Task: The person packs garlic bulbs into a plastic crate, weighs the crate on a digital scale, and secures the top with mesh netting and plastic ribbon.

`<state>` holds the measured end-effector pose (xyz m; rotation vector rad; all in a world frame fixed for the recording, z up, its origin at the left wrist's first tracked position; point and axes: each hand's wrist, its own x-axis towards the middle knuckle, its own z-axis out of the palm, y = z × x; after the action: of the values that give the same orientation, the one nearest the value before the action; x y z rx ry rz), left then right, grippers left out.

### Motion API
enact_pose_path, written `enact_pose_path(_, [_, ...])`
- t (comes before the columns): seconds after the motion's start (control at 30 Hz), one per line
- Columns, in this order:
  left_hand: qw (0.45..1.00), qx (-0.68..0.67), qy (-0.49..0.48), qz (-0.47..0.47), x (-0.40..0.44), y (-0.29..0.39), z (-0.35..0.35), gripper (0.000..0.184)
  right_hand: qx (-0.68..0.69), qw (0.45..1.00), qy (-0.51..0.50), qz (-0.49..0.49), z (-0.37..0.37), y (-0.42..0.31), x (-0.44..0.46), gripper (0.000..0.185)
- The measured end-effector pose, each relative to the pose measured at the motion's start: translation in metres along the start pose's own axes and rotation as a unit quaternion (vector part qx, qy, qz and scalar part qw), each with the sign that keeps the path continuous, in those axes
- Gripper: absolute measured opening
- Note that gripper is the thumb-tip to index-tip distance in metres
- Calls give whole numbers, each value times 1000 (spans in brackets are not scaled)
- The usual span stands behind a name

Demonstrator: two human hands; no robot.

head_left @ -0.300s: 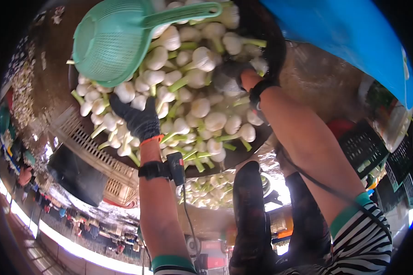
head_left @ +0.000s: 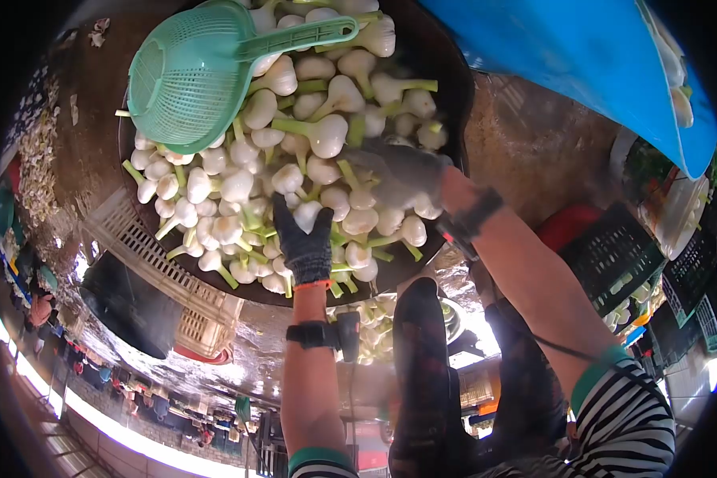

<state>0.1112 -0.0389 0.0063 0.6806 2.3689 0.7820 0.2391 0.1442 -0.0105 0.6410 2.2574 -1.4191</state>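
A large dark round tub (head_left: pixel 464 103) is heaped with white garlic bulbs (head_left: pixel 327 135) with green cut stems. My left hand (head_left: pixel 306 251), in a dark knit glove with an orange cuff, is over the near part of the heap. Its thumb and fingers are closed around a garlic bulb (head_left: pixel 307 215). My right hand (head_left: pixel 402 171), gloved in grey, reaches across the bulbs at the right side. Motion smears it, so its fingers and anything in them cannot be made out. A green plastic strainer (head_left: pixel 187 80) rests upside down on the heap at the far left.
A blue plastic container (head_left: pixel 566 56) with bulbs inside stands at the upper right. Black crates (head_left: pixel 613 259) are at the right, and a pale slatted crate (head_left: pixel 207 323) is at the left. More garlic (head_left: pixel 374 327) lies below the tub, near my legs.
My left hand has moved right from the left part of the heap, and its spread fingers have closed around a bulb. My right hand has shifted slightly down and left.
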Motion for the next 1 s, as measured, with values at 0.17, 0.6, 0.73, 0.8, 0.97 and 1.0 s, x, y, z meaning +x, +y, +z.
enact_pose_path(0.17, [987,142,-35,63,-7,45,-28,46,145,983,55,-96,-1,5,-69,61])
enact_pose_path(0.6, [930,301,-133,166,76,49,76,30,380,907,168,72,13,12,-17,46])
enact_pose_path(0.73, [937,304,-123,121,91,44,90,28,103,980,159,62,48,83,30,48])
enact_pose_path(0.8, [942,298,-114,103,95,45,93,26,-89,982,161,53,61,127,50,50])
enact_pose_path(0.97, [951,281,-107,74,91,51,93,24,-78,982,160,60,41,122,46,51])
enact_pose_path(1.0, [953,279,-101,68,91,53,90,23,-66,983,163,49,36,118,37,51])
